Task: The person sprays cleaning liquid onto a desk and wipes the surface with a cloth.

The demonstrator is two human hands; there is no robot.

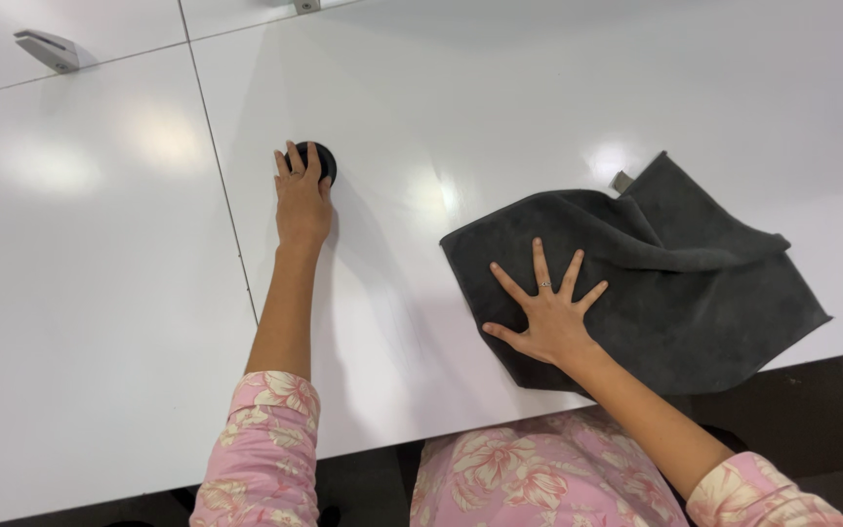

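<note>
While the left hand (302, 203) fingers (297, 164) cover a black disc (318, 159), the right hand (546, 317) presses a grey cloth (675, 283).

Showing glossy white across the table (100, 293), with thin grey seams. Lying dark charcoal grey: the cloth (675, 283). Appearing black: the small round knob (324, 161). Wearing pink sleeves (263, 449) patterned with cream and white flowers.
</note>
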